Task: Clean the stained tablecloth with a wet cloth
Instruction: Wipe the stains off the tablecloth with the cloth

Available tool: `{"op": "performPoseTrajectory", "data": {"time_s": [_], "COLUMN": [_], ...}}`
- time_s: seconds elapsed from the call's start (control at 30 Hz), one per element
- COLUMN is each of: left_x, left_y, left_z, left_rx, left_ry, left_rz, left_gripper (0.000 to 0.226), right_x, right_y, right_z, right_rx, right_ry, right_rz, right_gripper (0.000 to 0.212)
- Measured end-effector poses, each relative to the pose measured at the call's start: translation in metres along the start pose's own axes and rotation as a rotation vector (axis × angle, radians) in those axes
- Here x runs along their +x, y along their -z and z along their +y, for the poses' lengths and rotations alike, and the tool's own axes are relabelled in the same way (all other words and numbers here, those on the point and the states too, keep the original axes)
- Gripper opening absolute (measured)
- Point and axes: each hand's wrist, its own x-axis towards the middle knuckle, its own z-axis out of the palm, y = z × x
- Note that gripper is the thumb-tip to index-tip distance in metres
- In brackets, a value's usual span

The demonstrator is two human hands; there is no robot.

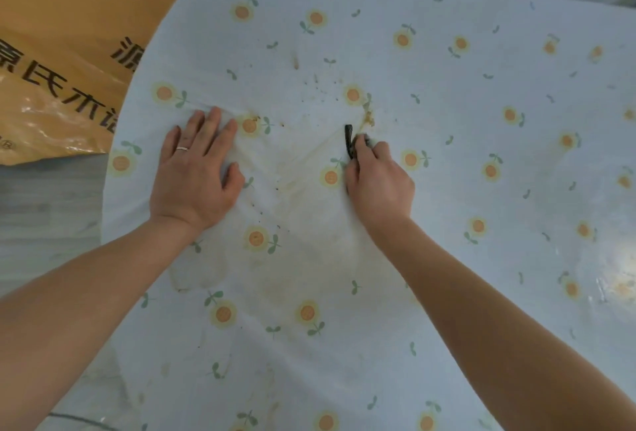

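here, left hand (pixel 196 176) flat on stained tablecloth (pixel 447 120), right hand (pixel 378 182) clenching cloth (pixel 349 141) (dark)

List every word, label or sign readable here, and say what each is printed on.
"氏木": large dark characters on the orange wrapping; the characters on either side are cut off.
"源": same wrapping, higher up, partly hidden by the tablecloth.
"®": small mark at the wrapping's lower left.
Top edge: one character cut off, unreadable.
Tablecloth: flower print only, no text.
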Motion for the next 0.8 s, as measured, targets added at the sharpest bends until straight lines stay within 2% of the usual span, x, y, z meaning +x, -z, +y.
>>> {"op": "performPoseTrajectory", "data": {"time_s": [0.17,0.27,0.4,0.5,0.63,0.7,0.73,0.8], "left_x": [0.0,0.0,0.0,0.001,-0.001,0.0,0.0,-0.001], "left_y": [-0.001,-0.002,0.001,0.002,0.001,0.001,0.0,0.001], "left_z": [-0.001,-0.001,0.001,0.001,0.0,-0.001,-0.001,-0.001], "left_rx": [-0.017,-0.011,-0.017,-0.024,-0.023,-0.026,-0.024,-0.028], "left_ry": [0.004,0.0,-0.001,-0.002,0.003,-0.002,-0.002,-0.003], "left_rz": [0.02,0.014,0.004,0.01,0.029,0.026,0.023,0.015], "left_gripper": [0.068,0.068,0.067,0.067,0.067,0.067,0.067,0.067], "right_x": [0.073,0.053,-0.013,0.015,0.088,0.089,0.076,0.025], "right_y": [0.009,0.006,0.003,0.006,0.017,0.015,0.011,0.0], "right_z": [-0.002,-0.004,0.007,0.013,0.034,0.039,0.034,0.016], "right_rx": [-0.02,0.006,0.019,-0.023,0.001,0.033,0.054,0.085], "right_ry": [-0.077,-0.128,-0.105,-0.082,-0.288,-0.351,-0.325,-0.114], "right_rz": [0.031,0.015,-0.026,-0.001,0.076,0.108,0.118,0.105], "right_gripper": [0.046,0.047,0.048,0.045,0.034,0.035,0.036,0.04]}}
